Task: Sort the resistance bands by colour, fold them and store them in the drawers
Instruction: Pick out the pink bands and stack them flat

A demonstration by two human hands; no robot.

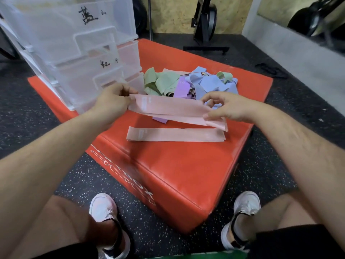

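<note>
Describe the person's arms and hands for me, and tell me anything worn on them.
The left forearm and right forearm are bare, with no sleeve in view. The left hand and right hand wear no gloves, and no watch, bracelet or ring is visible.

Two hands [112, 102] [229, 108], two labelled drawers [56, 25] [89, 71], one orange box [177, 174], two straightened pink bands [168, 107] [175, 135].

Arms outstretched, left hand [112, 101] and right hand [229, 107] pinch one pink band [168, 107].
</note>
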